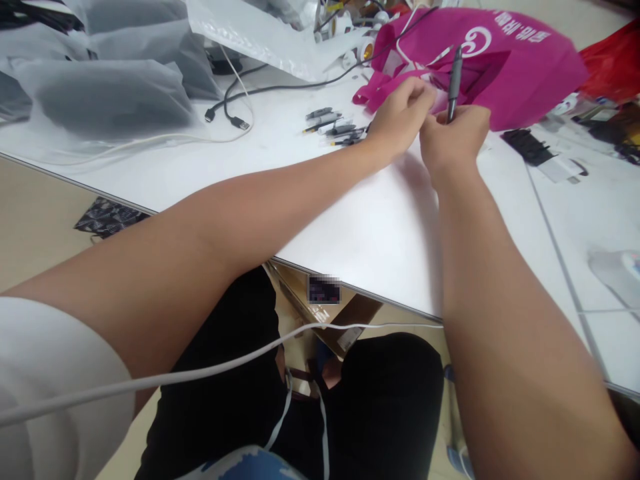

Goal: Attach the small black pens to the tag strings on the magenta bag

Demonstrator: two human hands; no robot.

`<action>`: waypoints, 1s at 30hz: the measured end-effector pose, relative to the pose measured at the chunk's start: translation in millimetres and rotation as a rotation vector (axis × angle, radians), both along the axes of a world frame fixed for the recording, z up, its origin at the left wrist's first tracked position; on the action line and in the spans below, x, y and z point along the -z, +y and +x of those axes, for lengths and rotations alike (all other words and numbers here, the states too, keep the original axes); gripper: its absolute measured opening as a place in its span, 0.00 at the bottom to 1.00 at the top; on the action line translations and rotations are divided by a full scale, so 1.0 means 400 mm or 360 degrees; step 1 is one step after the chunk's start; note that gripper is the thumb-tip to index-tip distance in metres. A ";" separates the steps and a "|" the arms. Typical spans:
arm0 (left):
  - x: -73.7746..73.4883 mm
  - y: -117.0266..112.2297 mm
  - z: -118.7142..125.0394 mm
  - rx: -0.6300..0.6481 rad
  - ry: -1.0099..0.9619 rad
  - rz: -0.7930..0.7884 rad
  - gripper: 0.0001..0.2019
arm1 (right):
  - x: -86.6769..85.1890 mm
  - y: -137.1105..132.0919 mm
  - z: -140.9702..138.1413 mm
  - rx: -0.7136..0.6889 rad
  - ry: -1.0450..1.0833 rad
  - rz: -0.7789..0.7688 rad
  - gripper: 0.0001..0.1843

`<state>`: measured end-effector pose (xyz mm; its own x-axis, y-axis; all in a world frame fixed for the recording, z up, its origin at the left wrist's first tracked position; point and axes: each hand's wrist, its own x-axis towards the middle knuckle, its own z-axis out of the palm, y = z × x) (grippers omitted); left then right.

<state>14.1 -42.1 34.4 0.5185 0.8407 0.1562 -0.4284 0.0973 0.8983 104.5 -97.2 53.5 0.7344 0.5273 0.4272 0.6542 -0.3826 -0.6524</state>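
A grey pen [455, 83] stands nearly upright in my right hand [454, 137], its upper part rising above the closed fingers. My left hand [401, 117] meets the right one at the fingertips, its fingers pinched together; what they hold, if anything, is hidden. Left of my hands, several loose pen parts [336, 125], grey and clear with some yellowish tips, lie in a small pile on the white table [380, 220]. Just behind both hands is a magenta bag [520, 73] with white lettering.
Frosted plastic bags [115, 93] with dark contents fill the back left. Black cables [280, 87] cross the table behind the pen parts. Black and white small items [543, 157] lie to the right. A white cable [225, 363] runs across my lap, below the table edge.
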 end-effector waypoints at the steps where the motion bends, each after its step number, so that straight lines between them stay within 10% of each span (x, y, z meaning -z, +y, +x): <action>1: 0.000 -0.001 0.001 -0.0003 -0.0007 -0.0013 0.18 | 0.000 0.000 0.000 0.0002 0.0000 -0.0014 0.30; 30: -0.005 0.029 0.006 -0.0065 0.0166 0.0289 0.20 | 0.022 0.014 0.039 -0.0120 -0.0085 -0.0021 0.26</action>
<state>16.4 -30.6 36.5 0.5058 0.8244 0.2541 -0.3321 -0.0857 0.9393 120.0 -91.7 44.8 0.6689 0.5859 0.4576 0.7152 -0.3393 -0.6110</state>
